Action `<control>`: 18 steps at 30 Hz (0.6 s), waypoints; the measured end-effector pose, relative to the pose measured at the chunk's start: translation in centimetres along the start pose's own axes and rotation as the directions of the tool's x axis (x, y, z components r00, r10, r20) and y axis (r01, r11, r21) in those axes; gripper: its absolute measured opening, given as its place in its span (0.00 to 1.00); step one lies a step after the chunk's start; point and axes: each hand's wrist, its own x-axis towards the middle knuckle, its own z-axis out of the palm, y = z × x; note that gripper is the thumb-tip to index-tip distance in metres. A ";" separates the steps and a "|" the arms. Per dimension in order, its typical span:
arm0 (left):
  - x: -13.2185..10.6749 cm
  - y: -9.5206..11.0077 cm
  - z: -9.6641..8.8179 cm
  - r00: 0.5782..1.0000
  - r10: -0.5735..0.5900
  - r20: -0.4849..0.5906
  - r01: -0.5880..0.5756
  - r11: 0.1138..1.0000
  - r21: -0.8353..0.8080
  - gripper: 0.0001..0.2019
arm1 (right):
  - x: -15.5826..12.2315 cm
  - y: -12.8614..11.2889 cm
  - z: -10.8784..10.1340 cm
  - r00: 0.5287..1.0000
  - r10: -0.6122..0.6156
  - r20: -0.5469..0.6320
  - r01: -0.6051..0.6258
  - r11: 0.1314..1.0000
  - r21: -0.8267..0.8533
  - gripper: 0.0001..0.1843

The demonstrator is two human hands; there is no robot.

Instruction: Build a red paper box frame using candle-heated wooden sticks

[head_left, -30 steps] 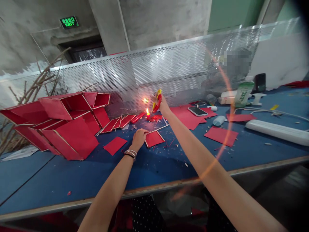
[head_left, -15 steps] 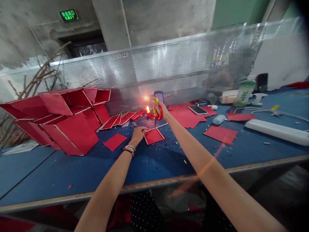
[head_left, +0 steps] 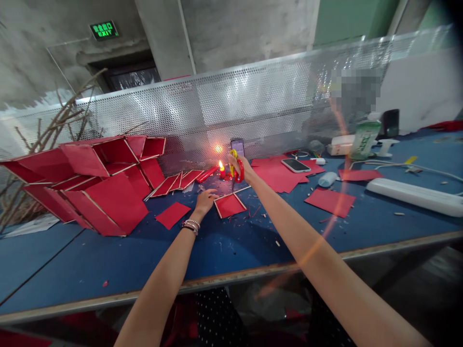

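Note:
My right hand grips a pair of scissors by its yellow and red handles, blades pointing down at the far edge of a small red panel. Pale thin strips border this panel, and one strip sticks out past its far right corner. Beside the panel's far left corner is my left hand, fingers stretched out to the right and apparently holding nothing. Whether its fingertips touch the panel is hard to see. A loose red sheet lies left of that hand. Behind the panel burns a red candle.
A large red structure of open cells stands at left, with smaller strip-edged red panels beside it. Rightward lie red sheets, a phone, a white bar and a green-labelled bottle. A perforated metal screen runs behind.
My left hand has shifted slightly left, away from the panel's far edge, with its fingers straighter. My right hand and the scissors stay almost in place.

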 end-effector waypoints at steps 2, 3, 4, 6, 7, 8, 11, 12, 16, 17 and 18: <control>0.0 -0.1 0.1 1.000 0.003 0.001 -0.003 1.000 0.000 0.15 | 0.0 0.1 0.1 1.000 -0.008 0.010 0.008 1.000 0.010 0.26; 0.0 0.0 0.1 1.000 0.007 0.005 -0.007 1.000 0.000 0.16 | 0.0 0.2 0.1 1.000 -0.017 0.017 0.017 1.000 0.011 0.25; -0.1 0.1 0.1 1.000 0.014 0.011 -0.014 1.000 0.000 0.16 | 0.0 0.2 0.1 0.999 -0.026 0.024 0.026 1.000 0.010 0.25; -0.4 0.3 0.1 0.999 0.042 0.027 -0.042 0.999 0.002 0.15 | -0.1 0.3 0.1 0.999 -0.039 0.033 0.039 0.999 0.008 0.25; -0.5 0.5 0.1 0.998 0.058 0.034 -0.058 0.998 0.002 0.14 | -0.1 0.3 0.1 0.998 -0.042 0.041 0.042 0.999 0.010 0.25; -0.6 0.6 0.1 0.997 0.070 0.039 -0.070 0.998 0.002 0.13 | -0.2 0.3 0.1 0.998 -0.043 0.045 0.043 0.999 0.014 0.25; -0.8 0.7 0.2 0.996 0.080 0.044 -0.080 0.997 -0.004 0.14 | -0.2 0.3 0.0 0.998 -0.040 0.051 0.039 0.999 0.020 0.25; -0.8 0.7 0.2 0.996 0.080 0.043 -0.079 0.997 -0.006 0.14 | -0.2 0.2 0.0 0.998 -0.040 0.045 0.039 0.999 0.014 0.25; -0.7 0.4 0.4 0.995 0.098 0.032 -0.098 0.995 0.001 0.14 | -0.5 -0.3 -0.1 0.997 -0.065 0.041 0.067 0.997 -0.031 0.24; -0.6 0.3 0.4 0.995 0.100 0.030 -0.100 0.995 0.002 0.14 | -0.6 -0.4 -0.1 0.996 -0.079 0.052 0.081 0.996 -0.042 0.24; -0.6 0.3 0.5 0.994 0.101 0.029 -0.101 0.995 0.002 0.14 | -0.7 -0.6 -0.2 0.993 -0.095 0.065 0.099 0.994 -0.055 0.24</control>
